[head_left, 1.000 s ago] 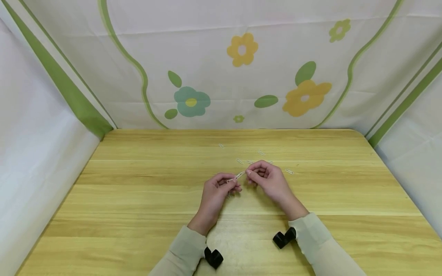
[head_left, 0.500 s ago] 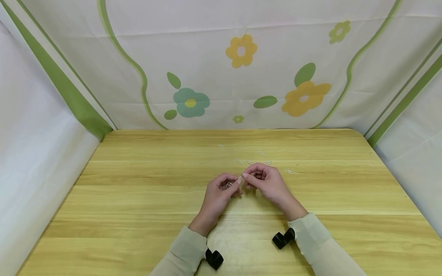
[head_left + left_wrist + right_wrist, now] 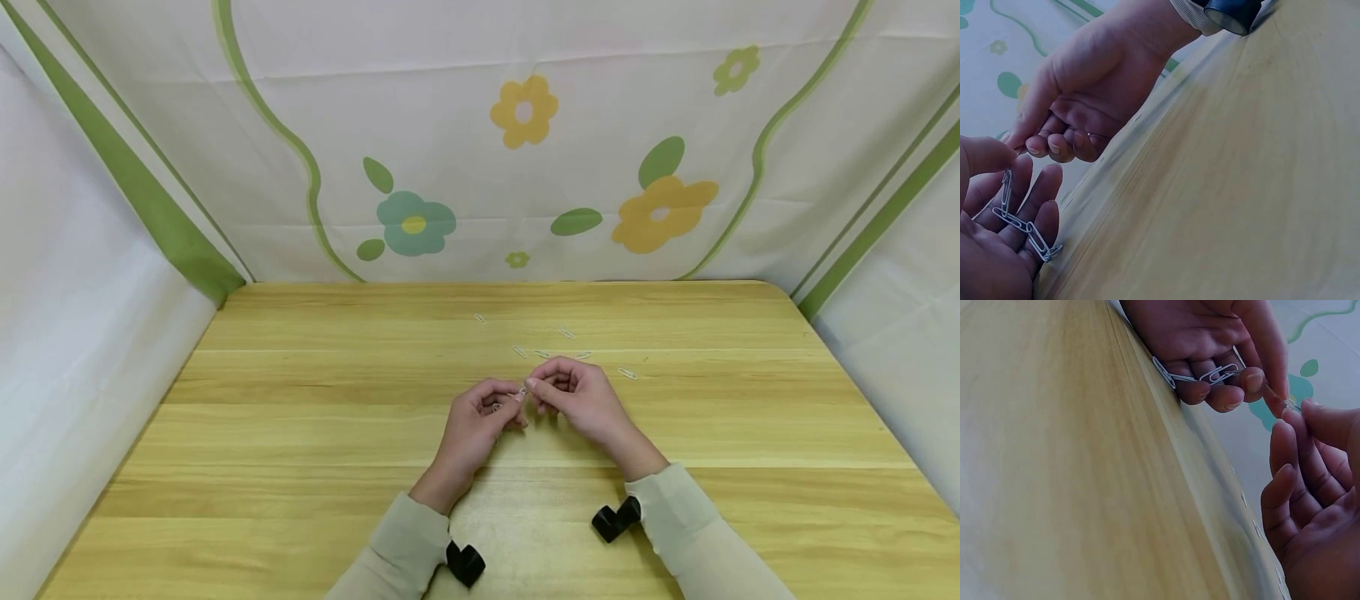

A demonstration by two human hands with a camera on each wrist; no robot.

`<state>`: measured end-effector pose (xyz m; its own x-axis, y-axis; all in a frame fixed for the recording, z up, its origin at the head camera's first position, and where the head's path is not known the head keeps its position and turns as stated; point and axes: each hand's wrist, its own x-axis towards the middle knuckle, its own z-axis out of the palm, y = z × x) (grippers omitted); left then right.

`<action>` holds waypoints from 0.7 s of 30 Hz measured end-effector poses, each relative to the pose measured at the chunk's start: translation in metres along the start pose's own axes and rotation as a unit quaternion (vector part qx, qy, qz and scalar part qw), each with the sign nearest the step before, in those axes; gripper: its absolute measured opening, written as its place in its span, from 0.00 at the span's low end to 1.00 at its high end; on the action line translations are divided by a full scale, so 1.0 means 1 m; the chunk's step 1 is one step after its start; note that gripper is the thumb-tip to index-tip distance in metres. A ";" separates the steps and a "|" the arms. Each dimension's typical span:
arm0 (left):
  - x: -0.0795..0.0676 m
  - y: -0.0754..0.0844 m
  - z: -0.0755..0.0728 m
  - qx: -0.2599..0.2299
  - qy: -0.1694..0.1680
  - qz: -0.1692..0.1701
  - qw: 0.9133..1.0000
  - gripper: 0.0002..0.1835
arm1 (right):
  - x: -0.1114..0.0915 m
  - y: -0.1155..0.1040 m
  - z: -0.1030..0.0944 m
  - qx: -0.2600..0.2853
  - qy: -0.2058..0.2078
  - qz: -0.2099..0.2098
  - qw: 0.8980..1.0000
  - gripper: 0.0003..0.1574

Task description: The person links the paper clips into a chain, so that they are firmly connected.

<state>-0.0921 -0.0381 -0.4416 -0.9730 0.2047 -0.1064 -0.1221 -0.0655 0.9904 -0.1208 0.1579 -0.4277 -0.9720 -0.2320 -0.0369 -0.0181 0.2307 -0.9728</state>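
My left hand (image 3: pixel 476 425) pinches the upper end of a chain of linked white paper clips (image 3: pixel 1013 219) between thumb and forefinger. The rest of that chain lies across its curled fingers, plain in both wrist views. Close on its right, the fingertips of my right hand (image 3: pixel 585 400) pinch a paper clip (image 3: pixel 1293 406) that meets the chain's end. Fingertips hide most of this clip, and I cannot tell whether it is hooked on. Both hands are held over the wooden table (image 3: pixel 300 433).
Several loose paper clips lie beyond the hands, among them one clip (image 3: pixel 627 373) right of the right hand and another clip (image 3: pixel 480 317) near the far edge. A white curtain (image 3: pixel 450 125) with printed flowers stands behind the table. Black wrist cameras (image 3: pixel 465 564) hang at both cuffs.
Both hands have drawn closer together and slightly nearer to me. The chain, stretched between them a second ago, has gathered into the left hand. In the last half second the fingertips shifted only slightly.
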 end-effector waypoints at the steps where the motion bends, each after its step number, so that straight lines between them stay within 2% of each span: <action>1: 0.000 0.000 0.000 -0.001 0.000 0.001 1.000 0.11 | 0.000 0.000 0.000 0.000 0.001 0.001 1.000 0.13; 7: -0.001 0.001 0.000 -0.005 0.003 0.006 1.000 0.13 | 0.000 -0.003 -0.003 -0.005 0.012 0.001 1.000 0.14; 10: -0.001 0.002 -0.001 -0.016 0.012 0.020 1.000 0.13 | 0.001 -0.007 -0.012 -0.012 0.045 0.005 0.999 0.16; 13: -0.003 0.002 -0.002 -0.029 0.016 0.038 0.999 0.15 | 0.002 -0.007 -0.033 -0.021 0.094 0.031 0.995 0.19; 15: -0.004 0.004 -0.002 -0.038 0.018 0.043 0.998 0.16 | 0.001 -0.004 -0.050 -0.061 0.124 0.049 0.989 0.21; 17: -0.005 0.008 -0.002 -0.050 0.021 0.044 0.998 0.17 | -0.002 -0.001 -0.068 -0.125 0.141 0.062 0.980 0.21; 21: -0.005 0.014 -0.004 -0.080 0.033 0.039 0.996 0.18 | -0.007 0.002 -0.096 -0.276 0.135 0.068 0.949 0.21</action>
<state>-0.0898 -0.0434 -0.4276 -0.9908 0.1293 -0.0408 -0.0705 -0.2343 0.9696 -0.1362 0.2506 -0.4074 -0.9974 0.0693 -0.0214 0.0648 0.7179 -0.6931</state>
